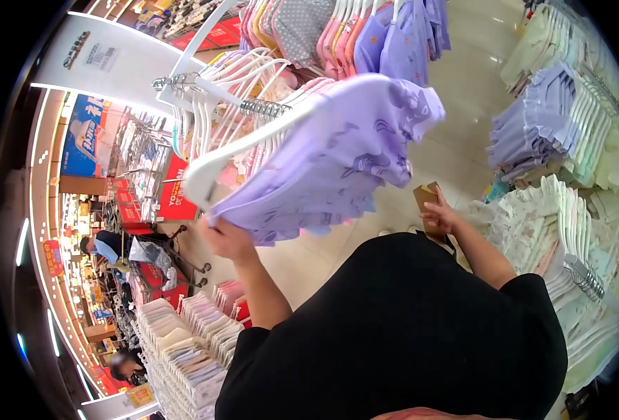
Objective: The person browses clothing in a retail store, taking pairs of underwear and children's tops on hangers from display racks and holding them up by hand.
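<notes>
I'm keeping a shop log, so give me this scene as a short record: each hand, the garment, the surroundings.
Left hand: holding the edge of a purple garment
Right hand: holding a brown object, kind unclear
Garment: patterned, alongside a white hanger
Right side: hanging clothes
Floor: pale, shiny

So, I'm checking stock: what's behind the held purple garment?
Past the edges of the held purple garment, white hangers and pale floor show; whatever lies directly behind it is covered.
</notes>
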Available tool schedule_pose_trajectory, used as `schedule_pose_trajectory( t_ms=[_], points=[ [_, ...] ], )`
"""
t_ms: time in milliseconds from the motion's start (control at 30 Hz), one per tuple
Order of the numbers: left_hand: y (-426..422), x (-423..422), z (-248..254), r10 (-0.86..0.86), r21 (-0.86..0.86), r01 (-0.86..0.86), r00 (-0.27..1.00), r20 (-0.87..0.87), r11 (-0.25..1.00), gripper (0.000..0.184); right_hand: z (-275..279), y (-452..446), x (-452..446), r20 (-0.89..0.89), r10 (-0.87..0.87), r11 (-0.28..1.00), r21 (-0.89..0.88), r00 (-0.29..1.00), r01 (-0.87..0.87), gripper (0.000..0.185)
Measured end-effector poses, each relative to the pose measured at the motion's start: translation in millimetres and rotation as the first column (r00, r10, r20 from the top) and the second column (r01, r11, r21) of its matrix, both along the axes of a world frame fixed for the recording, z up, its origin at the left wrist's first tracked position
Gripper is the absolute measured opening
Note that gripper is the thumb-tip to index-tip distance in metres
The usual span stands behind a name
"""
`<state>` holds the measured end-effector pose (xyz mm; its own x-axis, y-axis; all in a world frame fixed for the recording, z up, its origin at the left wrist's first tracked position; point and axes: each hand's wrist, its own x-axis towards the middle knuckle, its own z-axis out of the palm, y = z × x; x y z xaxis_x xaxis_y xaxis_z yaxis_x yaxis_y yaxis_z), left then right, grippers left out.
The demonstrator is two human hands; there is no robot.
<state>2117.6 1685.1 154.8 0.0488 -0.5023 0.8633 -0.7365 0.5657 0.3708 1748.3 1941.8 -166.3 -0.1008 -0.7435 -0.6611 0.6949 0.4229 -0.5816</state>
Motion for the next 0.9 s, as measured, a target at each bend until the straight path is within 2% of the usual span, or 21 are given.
schedule_pose_trajectory(
  t_ms=[67,233,333,367,467,500,600,633,700,767,800,867,900],
  points=[
    [6.5,0.8,20.3,0.037,0.087,-0.021,0.982,-0.187,0.996,0.029,6.1,-11.1,-1.0,-0.026,0.036,0.999,-0.002,0.999,-0.036,0.111],
    [15.0,6.9,31.9,0.105,-0.009,-0.107,0.984,-0.142,0.994,0.032,25.0,-36.0,-4.9,-0.174,0.225,0.955,-0.154,0.959,-0.252,0.109],
    [27.9,1.1,35.0,0.124,0.003,-0.125,0.979,-0.16,0.992,0.031,58.3,-44.0,-11.5,-0.106,0.215,0.949,-0.211,0.971,-0.233,0.104],
    [28.6,3.0,35.6,0.111,-0.02,-0.115,0.983,-0.144,0.993,0.03,61.7,-46.0,-10.3,-0.095,0.169,0.95,-0.25,0.981,-0.188,0.088],
    [33.3,3.5,37.7,0.141,-0.013,-0.144,0.98,-0.141,0.989,0.032,46.7,-54.6,-25.5,-0.051,0.281,0.922,-0.264,0.958,-0.284,0.068],
    [35.7,0.5,38.8,0.161,0.001,-0.163,0.976,-0.148,0.987,0.033,60.1,-53.8,-23.5,-0.059,0.239,0.941,-0.23,0.969,-0.246,0.047],
    [44.3,-13.1,47.3,0.133,-0.045,-0.143,0.974,-0.183,0.989,0.033,41.4,-55.2,-28.8,0.061,0.234,0.947,-0.239,0.97,-0.214,0.033],
    [47.9,-13.9,47.3,0.119,-0.026,-0.125,0.978,-0.174,0.992,0.033,41.9,-53.8,-27.1,0.075,0.184,0.962,-0.219,0.98,-0.164,0.021],
    [54.5,-15.4,46.0,0.093,0.007,-0.093,0.982,-0.164,0.996,0.032,42.4,-49.6,-26.9,0.082,0.179,0.961,-0.226,0.98,-0.157,0.02],
    [67.0,-23.3,35.4,0.133,0.039,-0.132,0.991,-0.019,0.99,0.028,42.0,-45.3,-28.9,0.069,0.183,0.966,-0.196,0.981,-0.167,0.012],
    [73.1,-27.2,27.1,0.154,0.057,-0.157,0.987,0.054,0.986,0.026,35.3,-40.9,-31.7,0.121,0.192,0.969,-0.183,0.974,-0.168,0.01],
    [79.8,-28.1,9.2,-0.149,0.134,0.113,0.943,0.297,0.984,0.015,4.1,-29.5,-35.8,0.232,0.208,0.973,-0.152,0.95,-0.176,0.008],
    [83.7,-33.5,-0.3,-0.209,0.178,0.155,0.915,0.344,0.972,0.012,8.9,-24.3,-33.5,0.229,0.204,0.978,-0.095,0.952,-0.186,0.014]
  ],
)
